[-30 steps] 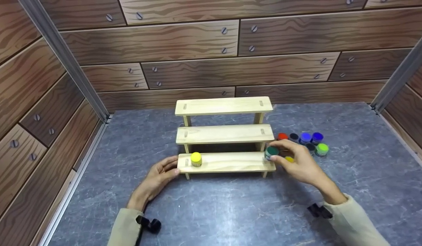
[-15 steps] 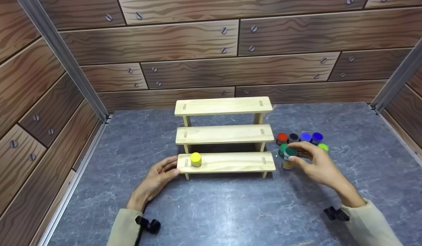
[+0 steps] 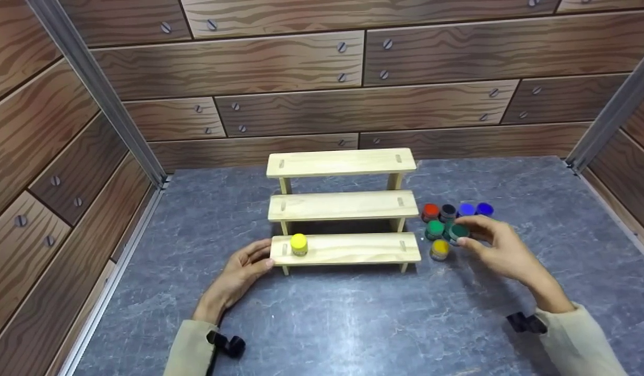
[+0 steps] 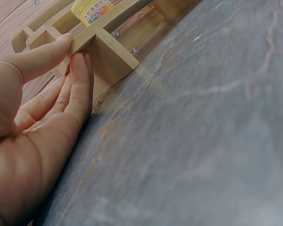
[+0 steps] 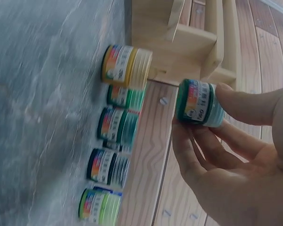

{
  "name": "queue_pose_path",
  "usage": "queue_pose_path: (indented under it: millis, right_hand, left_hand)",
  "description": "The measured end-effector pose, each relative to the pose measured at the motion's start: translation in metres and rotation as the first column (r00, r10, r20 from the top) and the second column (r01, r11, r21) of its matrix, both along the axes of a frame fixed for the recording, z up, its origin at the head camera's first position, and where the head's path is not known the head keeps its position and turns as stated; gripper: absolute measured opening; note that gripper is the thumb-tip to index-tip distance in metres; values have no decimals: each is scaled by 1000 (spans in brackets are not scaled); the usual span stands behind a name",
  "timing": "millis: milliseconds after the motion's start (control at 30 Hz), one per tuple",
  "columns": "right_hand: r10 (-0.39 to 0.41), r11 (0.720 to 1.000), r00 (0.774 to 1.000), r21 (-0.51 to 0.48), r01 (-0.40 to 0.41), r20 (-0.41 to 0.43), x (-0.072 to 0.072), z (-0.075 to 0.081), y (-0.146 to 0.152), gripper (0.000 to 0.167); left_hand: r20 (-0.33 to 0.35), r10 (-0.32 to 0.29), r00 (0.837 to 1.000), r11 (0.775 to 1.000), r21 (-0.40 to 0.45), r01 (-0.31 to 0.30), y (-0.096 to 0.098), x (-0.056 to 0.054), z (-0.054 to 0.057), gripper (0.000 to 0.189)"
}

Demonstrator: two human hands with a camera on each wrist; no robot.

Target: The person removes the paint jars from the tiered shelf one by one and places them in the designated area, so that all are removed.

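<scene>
A three-tier wooden display stand (image 3: 348, 248) stands on the grey tabletop. My left hand (image 3: 236, 274) pinches the left end of its lowest tier, thumb on the edge and fingers curled below, as the left wrist view shows. A yellow paint jar (image 3: 299, 244) sits on that tier near its left end. Between thumb and fingers, my right hand (image 3: 502, 250) grips a dark green paint jar (image 5: 198, 102), held above the table in the right wrist view. Just beside it stand a green paint jar (image 3: 434, 230) and an ochre-yellow one (image 3: 440, 249).
More paint jars form a back row right of the stand: red (image 3: 430, 211), black (image 3: 448, 211), blue-violet (image 3: 466, 209) and dark blue (image 3: 485, 209). A light green jar (image 5: 99, 207) shows in the right wrist view. Wood-print walls (image 3: 301, 68) enclose the table on three sides.
My right hand has carried the dark green jar rightward, from over the lowest tier's right end to above the grouped jars. The left hand and stand have stayed put.
</scene>
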State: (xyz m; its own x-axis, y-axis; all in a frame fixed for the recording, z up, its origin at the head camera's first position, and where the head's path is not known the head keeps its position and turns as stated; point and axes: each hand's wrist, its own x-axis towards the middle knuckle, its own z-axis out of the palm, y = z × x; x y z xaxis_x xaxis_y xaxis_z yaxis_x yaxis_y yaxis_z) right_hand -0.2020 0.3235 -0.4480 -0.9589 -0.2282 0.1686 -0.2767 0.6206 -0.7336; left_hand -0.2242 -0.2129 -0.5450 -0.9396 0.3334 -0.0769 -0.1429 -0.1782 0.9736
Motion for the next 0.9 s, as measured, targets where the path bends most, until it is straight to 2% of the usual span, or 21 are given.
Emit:
queue_pose_path:
  millis: [367,900]
  right_hand:
    - [20,998,993,50,-26,118,-9,-12,15,40]
    - [17,998,989,62,-26,144,-16,-28,16,39]
  left_hand:
    - [4,0,1000,1000,-4,0,0,0,-1,74]
    - [1,6,1000,1000,10,-6,0,0,-1,72]
